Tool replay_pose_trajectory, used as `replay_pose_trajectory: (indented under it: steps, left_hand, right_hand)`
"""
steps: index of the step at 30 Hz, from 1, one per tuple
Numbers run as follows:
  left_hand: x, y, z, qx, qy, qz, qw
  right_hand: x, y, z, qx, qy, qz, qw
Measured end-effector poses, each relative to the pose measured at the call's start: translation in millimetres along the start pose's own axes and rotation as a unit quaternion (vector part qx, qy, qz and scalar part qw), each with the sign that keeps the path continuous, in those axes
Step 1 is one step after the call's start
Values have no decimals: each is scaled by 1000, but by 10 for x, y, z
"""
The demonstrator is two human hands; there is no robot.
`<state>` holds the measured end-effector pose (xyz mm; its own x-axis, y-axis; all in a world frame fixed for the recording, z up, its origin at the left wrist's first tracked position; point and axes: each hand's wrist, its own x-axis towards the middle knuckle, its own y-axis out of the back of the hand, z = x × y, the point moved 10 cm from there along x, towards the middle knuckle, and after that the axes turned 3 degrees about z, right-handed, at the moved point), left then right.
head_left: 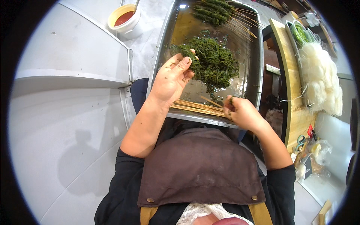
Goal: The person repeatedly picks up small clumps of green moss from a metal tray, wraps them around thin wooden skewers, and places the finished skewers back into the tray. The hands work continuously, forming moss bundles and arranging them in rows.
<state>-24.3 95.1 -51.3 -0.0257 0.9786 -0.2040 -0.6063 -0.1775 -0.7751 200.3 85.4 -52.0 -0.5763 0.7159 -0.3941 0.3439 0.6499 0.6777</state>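
A pile of wet, dark green seaweed strands (219, 65) lies in the middle of a metal tray (153, 73) with shallow brownish liquid. My left hand (172, 78) is at the pile's left side, palm turned up, thumb and fingers closed on a small clump of seaweed (184, 50). Along the near edge of the tray rests a bundle of thin wooden skewers (197, 108). At its right end my right hand (242, 112) pinches a single skewer (210, 101), whose tip points left toward the pile. Bits of seaweed stick to both hands.
Skewers threaded with seaweed (213, 12) lie at the tray's far end. A white bucket of red-orange sauce (125, 22) stands beyond the tray's left side. On the wooden table (290, 71) at right are bundled white noodles (318, 78) and scissors (300, 140).
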Motion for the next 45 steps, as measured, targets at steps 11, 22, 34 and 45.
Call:
replay_pose_trajectory:
  steps: [11,22,34,45]
  left_hand:
    - [-54,-111,95,49,-56,29,997]
    - [-78,-244,118,104,-61,9,993]
    - [-160,-320,213,272,-131,-17,953]
    - [-195,-315,176,335,-162,45,927]
  right_hand:
    - [-64,381,-517,365,47,172,914]
    - [-17,405,-498,335,21,148,930]
    - [34,471,-455,267,-20,95,959]
    - [187,331,-375,314,-17,101,944]
